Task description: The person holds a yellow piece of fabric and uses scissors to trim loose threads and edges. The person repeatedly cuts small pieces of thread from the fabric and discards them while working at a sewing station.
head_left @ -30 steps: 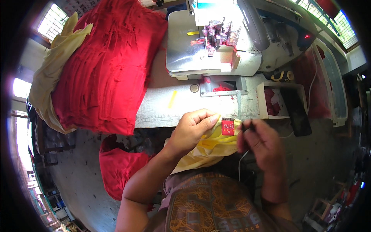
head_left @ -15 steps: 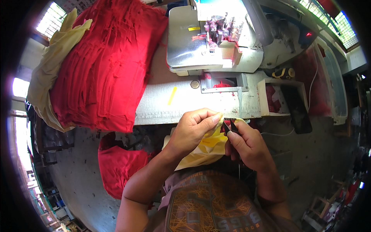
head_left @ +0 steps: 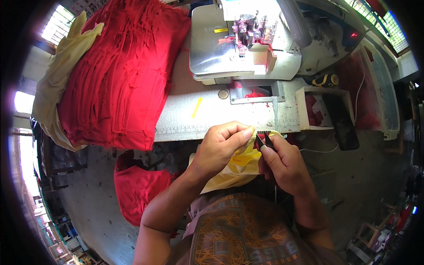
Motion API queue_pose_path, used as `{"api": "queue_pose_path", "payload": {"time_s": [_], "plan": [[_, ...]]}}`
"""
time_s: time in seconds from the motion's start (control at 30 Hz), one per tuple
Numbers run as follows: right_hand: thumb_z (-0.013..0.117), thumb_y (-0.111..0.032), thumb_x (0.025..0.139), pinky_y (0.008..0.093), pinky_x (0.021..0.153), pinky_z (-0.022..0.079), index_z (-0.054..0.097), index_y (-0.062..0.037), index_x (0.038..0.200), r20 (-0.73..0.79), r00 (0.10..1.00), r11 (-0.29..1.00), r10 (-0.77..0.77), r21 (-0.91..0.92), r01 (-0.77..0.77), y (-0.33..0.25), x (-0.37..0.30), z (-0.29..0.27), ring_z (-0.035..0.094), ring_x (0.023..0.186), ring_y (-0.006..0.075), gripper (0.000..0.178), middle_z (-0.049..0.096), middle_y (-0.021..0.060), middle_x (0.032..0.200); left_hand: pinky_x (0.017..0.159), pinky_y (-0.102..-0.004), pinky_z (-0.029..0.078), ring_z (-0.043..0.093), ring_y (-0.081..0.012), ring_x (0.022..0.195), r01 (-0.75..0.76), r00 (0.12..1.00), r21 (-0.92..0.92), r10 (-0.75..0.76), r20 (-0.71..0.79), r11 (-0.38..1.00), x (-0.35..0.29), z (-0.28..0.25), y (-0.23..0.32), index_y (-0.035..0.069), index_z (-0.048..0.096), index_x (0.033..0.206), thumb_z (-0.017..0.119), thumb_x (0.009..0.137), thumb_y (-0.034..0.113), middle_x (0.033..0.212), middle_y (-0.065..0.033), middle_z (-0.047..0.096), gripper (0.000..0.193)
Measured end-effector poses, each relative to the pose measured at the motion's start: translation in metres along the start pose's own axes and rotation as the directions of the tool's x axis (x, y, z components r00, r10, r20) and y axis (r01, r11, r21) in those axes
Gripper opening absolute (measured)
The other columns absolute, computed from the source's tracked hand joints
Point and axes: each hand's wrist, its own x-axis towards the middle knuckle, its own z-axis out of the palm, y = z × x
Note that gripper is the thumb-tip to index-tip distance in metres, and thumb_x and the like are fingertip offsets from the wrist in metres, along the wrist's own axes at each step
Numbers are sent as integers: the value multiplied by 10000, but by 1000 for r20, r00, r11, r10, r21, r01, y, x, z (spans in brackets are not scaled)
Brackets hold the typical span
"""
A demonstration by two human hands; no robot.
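Observation:
A yellow cloth (head_left: 236, 167) lies bunched in my lap at the front edge of the sewing table. My left hand (head_left: 221, 148) pinches its upper edge between thumb and fingers. My right hand (head_left: 282, 164) holds a small black tool (head_left: 263, 140), which looks like a thread snip, with its tip at the cloth edge right beside my left thumb. A bit of red shows between the two hands. The small red label is mostly hidden by my fingers.
A white overlock sewing machine (head_left: 247, 44) stands at the back of the table (head_left: 212, 115). A tall stack of red cloth pieces (head_left: 119, 75) fills the left side, over pale yellow fabric (head_left: 57, 79). A white tray (head_left: 320, 110) with red scraps sits at right. Red cloth (head_left: 137, 187) hangs below.
My hands have come together at the cloth edge. The red label that showed between them is now covered, and my right hand has brought the black tool up to the edge.

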Motion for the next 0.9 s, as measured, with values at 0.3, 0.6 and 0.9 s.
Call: {"api": "queue_pose_path", "payload": {"time_s": [0.3,0.6,0.9], "plan": [[491,-156,808,336,545,409,490,6,915,-92,967,950,-238,-228,212,11,0,5,545,628,284,194,541,144,704,548,-168,349,409,-23,607,-2,999,34,4,-42,999,-1,0,1,-23,566,848,478,840,165,668,27,491,208],[597,-175,744,282,575,416,529,17,898,-68,990,992,-121,-39,118,19,1,4,539,630,194,256,551,115,704,573,-172,357,422,-29,626,19,1000,15,-19,4,1000,-3,-2,3,-22,569,841,481,836,159,688,22,502,202],[459,-185,847,194,441,363,533,12,951,91,995,939,44,337,-72,19,-1,-2,468,488,76,234,548,49,655,607,-180,379,468,-42,668,152,988,-288,-144,47,946,4,-14,-7,-4,538,921,505,828,187,774,0,537,215]]}}
